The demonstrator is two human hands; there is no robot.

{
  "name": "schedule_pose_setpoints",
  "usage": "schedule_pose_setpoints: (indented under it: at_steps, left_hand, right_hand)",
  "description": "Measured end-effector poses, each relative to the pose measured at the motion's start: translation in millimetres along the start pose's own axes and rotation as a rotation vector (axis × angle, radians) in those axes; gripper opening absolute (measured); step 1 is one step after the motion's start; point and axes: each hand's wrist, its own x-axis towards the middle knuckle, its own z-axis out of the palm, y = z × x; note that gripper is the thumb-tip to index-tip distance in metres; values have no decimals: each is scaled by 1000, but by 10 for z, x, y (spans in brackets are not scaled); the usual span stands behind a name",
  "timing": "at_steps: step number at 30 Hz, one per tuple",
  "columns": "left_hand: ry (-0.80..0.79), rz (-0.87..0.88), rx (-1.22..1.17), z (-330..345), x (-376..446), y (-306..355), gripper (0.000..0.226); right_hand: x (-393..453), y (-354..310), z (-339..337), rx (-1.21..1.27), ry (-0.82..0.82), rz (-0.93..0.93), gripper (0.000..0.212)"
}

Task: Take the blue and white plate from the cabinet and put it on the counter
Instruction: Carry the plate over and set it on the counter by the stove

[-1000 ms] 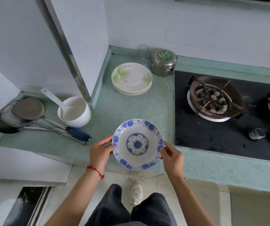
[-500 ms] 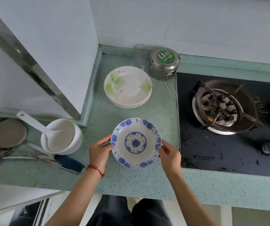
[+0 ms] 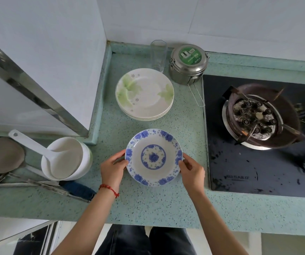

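The blue and white plate [image 3: 153,157], flower-patterned on its rim and centre, is level over the speckled green counter [image 3: 148,203], in front of a stack of plates. My left hand [image 3: 113,165], with a red cord at the wrist, grips its left rim. My right hand [image 3: 191,170] grips its right rim. Whether the plate touches the counter I cannot tell.
A stack of white plates with green leaves [image 3: 144,93] sits behind, then a clear glass [image 3: 158,55] and a steel lidded tin [image 3: 188,63]. A black gas hob [image 3: 258,162] lies right. A white bowl with a ladle [image 3: 66,159], a blue-handled utensil [image 3: 78,188] and pans lie left.
Both hands have carried the plate forward, from past the counter's front edge to over the counter in front of the plate stack. The camera has moved closer and looks more steeply down.
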Motion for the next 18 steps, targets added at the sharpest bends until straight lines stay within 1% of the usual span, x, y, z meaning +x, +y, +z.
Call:
schedule_pose_setpoints:
  at_steps: [8, 14, 16, 18]
  left_hand:
    - [-19, 11, -50, 52, 125, 116, 49]
    - [-36, 28, -47, 49, 133, 134, 49]
    - [-27, 45, 9, 59, 117, 144, 43]
    - [21, 108, 138, 65, 89, 165, 35]
  right_hand:
    - [161, -54, 43, -17, -4, -23, 22]
    - [166, -50, 60, -12, -2, -21, 24]
    - [154, -65, 61, -20, 1, -8, 29]
    - [134, -75, 53, -7, 10, 27, 38]
